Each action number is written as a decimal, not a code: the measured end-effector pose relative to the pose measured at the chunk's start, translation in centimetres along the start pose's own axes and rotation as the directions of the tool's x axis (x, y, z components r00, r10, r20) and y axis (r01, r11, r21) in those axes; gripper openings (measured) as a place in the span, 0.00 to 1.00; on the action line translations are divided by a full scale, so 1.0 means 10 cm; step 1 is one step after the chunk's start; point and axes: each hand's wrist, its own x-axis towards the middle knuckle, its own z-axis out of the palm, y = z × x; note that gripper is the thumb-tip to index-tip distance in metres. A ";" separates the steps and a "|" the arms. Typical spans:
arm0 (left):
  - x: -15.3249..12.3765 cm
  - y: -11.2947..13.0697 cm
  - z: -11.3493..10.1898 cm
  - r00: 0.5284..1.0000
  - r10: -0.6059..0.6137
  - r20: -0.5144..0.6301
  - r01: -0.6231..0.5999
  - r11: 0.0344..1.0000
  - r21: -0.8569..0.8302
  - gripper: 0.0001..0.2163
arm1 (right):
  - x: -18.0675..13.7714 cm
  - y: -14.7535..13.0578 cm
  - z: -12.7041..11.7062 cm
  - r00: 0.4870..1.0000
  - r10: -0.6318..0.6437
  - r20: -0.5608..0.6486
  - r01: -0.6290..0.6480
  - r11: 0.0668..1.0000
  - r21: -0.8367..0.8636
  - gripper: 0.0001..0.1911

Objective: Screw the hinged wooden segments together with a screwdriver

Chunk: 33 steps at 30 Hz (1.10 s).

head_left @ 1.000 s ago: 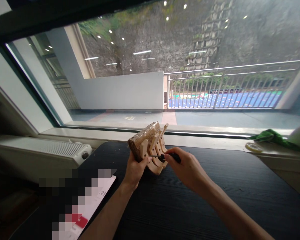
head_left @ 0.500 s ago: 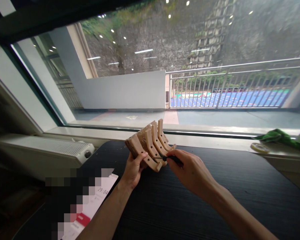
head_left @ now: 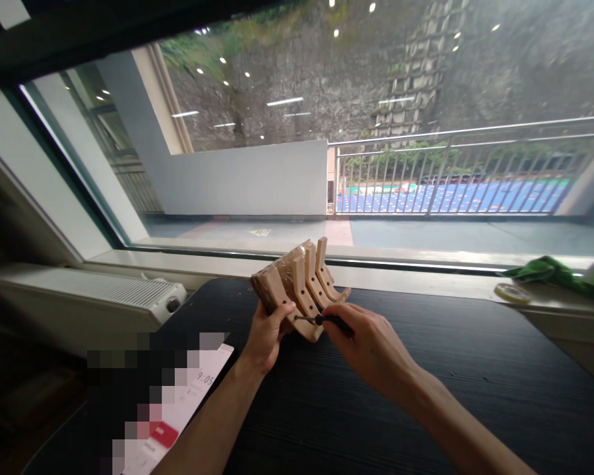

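My left hand (head_left: 264, 336) grips a wooden hook rack (head_left: 297, 285), a bark-edged plank with three pale wooden hooks, and holds it tilted above the black table (head_left: 426, 396). My right hand (head_left: 371, 346) is closed around a small black-handled screwdriver (head_left: 327, 320). The screwdriver's thin metal tip touches the nearest hook, close to my left thumb.
A phone (head_left: 178, 409) with a lit screen lies at the table's left front. A white radiator (head_left: 103, 293) sits left under the window sill. On the sill at the right lie a green cloth (head_left: 549, 272) and a tape roll (head_left: 512, 292).
The rack has been turned so its hooks face me more, then shifted slightly. The screwdriver tip has moved left onto the nearest hook.
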 end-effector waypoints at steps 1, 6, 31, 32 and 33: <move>0.00 0.00 0.00 1.000 0.000 0.001 0.000 1.000 0.001 0.25 | 0.00 0.00 0.00 1.000 -0.010 0.005 0.010 1.000 -0.007 0.09; 0.01 0.00 0.00 1.000 0.022 -0.004 -0.022 1.000 0.008 0.25 | 0.01 -0.01 -0.02 0.993 -0.090 0.071 0.096 0.991 -0.092 0.12; 0.08 -0.10 -0.06 0.985 0.170 -0.040 -0.166 0.983 0.082 0.23 | -0.01 0.03 0.20 1.000 -0.012 0.018 0.013 0.999 -0.047 0.08; 0.08 -0.10 -0.06 0.984 0.173 -0.038 -0.169 0.982 0.083 0.23 | -0.01 0.03 0.23 0.999 0.033 0.008 -0.033 0.999 -0.037 0.08; 0.08 -0.10 -0.06 0.984 0.175 -0.036 -0.171 0.982 0.085 0.23 | 0.00 0.03 0.25 0.996 0.093 0.003 -0.093 0.995 -0.025 0.09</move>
